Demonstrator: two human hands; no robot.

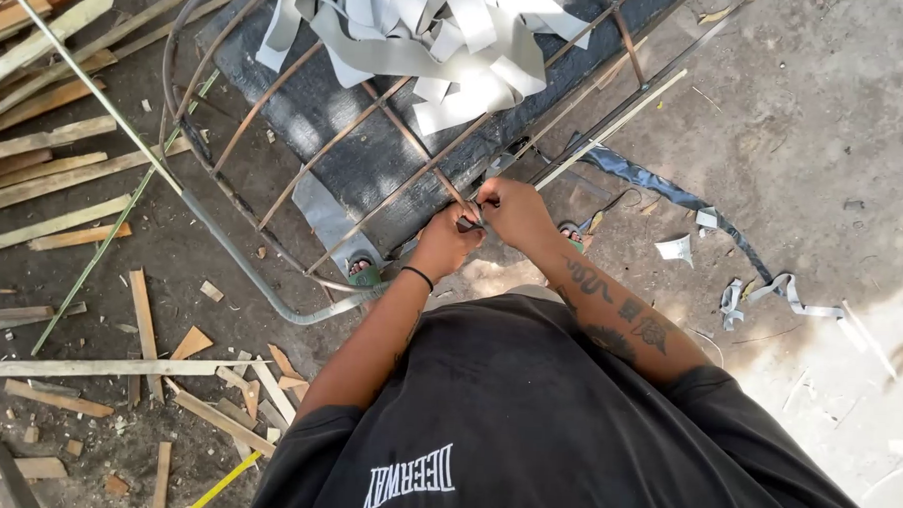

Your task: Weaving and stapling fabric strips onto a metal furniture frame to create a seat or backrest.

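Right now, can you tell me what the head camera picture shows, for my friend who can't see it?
A person in a black shirt bends over a curved metal frame lying on dirt ground, with the left hand and right hand pinching a grey strap at one of its thin rods. A pile of grey straps lies on the frame, and wood scraps lie scattered at the left.

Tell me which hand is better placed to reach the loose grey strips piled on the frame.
Right, probably. The right hand sits nearer the pile of grey strips, with open frame between. The left hand is lower, pinching the strip end at a rod.
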